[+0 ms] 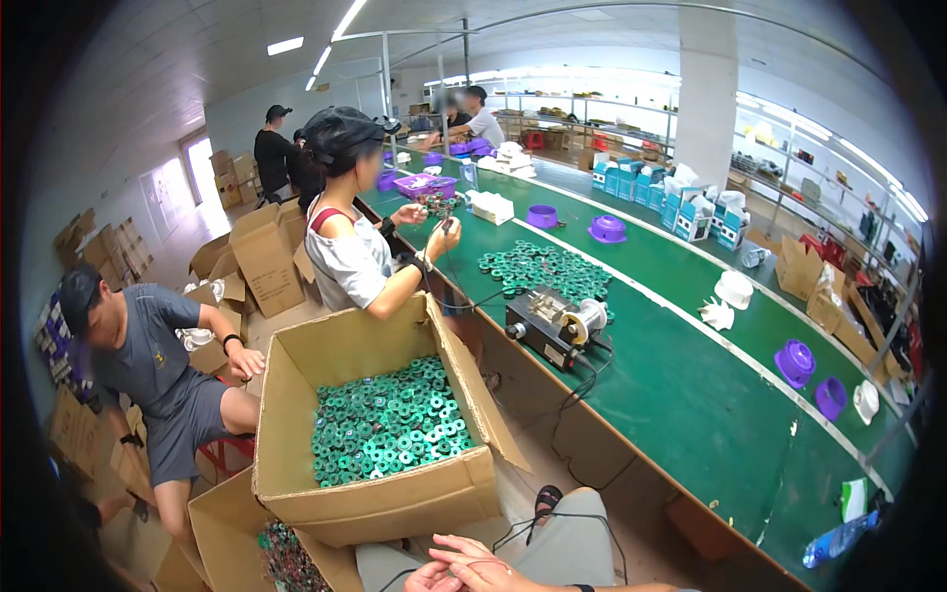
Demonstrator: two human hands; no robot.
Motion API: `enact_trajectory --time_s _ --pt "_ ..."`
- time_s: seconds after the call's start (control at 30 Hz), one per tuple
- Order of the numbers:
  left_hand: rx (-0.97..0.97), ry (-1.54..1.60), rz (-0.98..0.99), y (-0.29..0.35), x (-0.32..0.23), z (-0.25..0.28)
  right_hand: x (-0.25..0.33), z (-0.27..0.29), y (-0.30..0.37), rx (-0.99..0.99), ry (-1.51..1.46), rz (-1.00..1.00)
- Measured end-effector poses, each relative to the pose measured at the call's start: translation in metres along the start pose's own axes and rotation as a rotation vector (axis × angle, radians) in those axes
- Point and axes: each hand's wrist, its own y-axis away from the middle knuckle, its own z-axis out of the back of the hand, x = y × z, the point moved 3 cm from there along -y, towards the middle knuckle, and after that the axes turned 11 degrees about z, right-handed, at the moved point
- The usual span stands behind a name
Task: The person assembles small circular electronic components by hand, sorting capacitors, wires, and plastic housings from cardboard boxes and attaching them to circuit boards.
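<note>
At the lower edge, over my lap, my hands are together. My right hand [478,561] lies with its fingers stretched out across my left hand [430,579]. The left fingers look curled, partly cut off by the lower edge and partly under the right hand; anything in them is hidden. A thin dark cable [619,553] loops over my grey-clad leg and past the hands. Just ahead stands a big open cardboard box [385,505], holding many small green ring-shaped circuit boards [390,424].
A green workbench [681,424] runs along the right, bearing a black soldering unit with a wire spool [552,331], loose green boards [543,268] and purple bowls [794,363]. One person [345,247] works at it; another [163,345] sits left. A second box [217,523] stands lower left.
</note>
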Motion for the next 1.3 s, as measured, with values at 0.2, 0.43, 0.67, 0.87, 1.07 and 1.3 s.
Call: enact_trajectory --time_s 0.2,0.43,0.67,0.87,1.07,1.3 --pt "-0.192 -0.162 -0.004 0.02 -0.036 0.005 -0.024 -0.002 0.007 -0.401 -0.424 -0.17" --pt "-0.135 -0.183 0.006 0.04 -0.028 0.011 0.017 0.017 -0.006 0.076 0.553 0.214" --pt "-0.148 -0.624 -0.101 0.03 -0.046 0.017 -0.018 0.011 -0.001 0.458 0.213 -0.054" --pt "-0.165 -0.615 -0.052 0.026 -0.047 0.011 -0.02 0.012 -0.01 0.352 0.047 -0.09" --pt "-0.184 -0.584 -0.08 0.03 -0.035 0.013 -0.019 0.006 -0.008 0.459 0.04 -0.236" --pt "-0.148 -0.585 -0.044 0.025 -0.027 0.023 -0.024 0.004 -0.007 0.43 -0.017 -0.261"
